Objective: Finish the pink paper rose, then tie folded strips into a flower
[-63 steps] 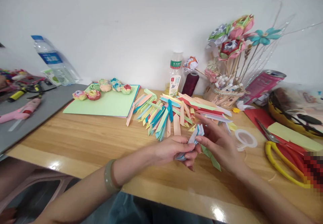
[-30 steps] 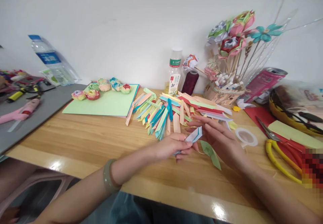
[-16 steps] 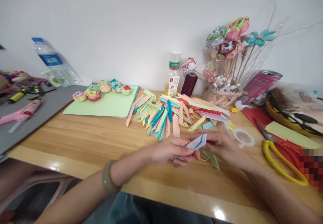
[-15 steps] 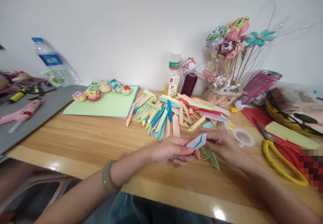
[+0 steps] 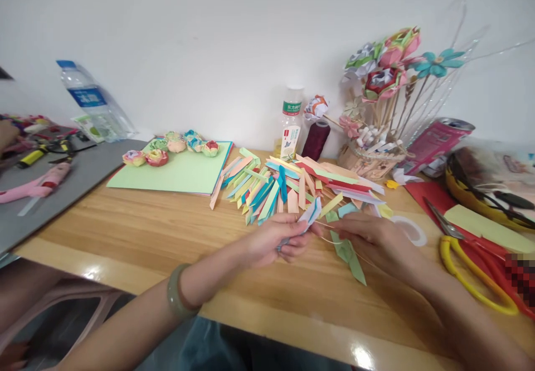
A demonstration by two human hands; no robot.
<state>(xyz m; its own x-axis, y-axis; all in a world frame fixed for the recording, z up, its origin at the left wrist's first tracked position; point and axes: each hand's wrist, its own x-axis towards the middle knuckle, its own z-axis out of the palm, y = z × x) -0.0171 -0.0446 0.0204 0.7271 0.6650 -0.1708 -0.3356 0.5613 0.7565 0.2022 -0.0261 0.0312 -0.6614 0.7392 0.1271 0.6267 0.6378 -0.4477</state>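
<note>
Pinched in my left hand (image 5: 288, 237) is a white and blue folded paper (image 5: 310, 215), its tip sticking up past the thumb. A thin pale thread (image 5: 330, 241) runs from beside this paper to my right hand (image 5: 368, 237), whose fingers are pressed together on it. Beneath the thread lies a green folded strip (image 5: 350, 257) on the wooden table (image 5: 167, 237). Just behind my hands spreads a pile of coloured folded paper strips (image 5: 271, 187).
Paper flowers (image 5: 156, 157) rest on green sheets (image 5: 179, 176) at the left. At the right are scissors (image 5: 472, 271), a tape roll (image 5: 412, 230) and a basket of paper flowers (image 5: 368, 159). A bottle (image 5: 290, 126) and a maroon thread spool (image 5: 315, 140) stand behind the strips.
My right hand has moved away from the folded paper to the right, drawing the thread out between the hands. The paper in my left hand has shifted left and tilted more upright.
</note>
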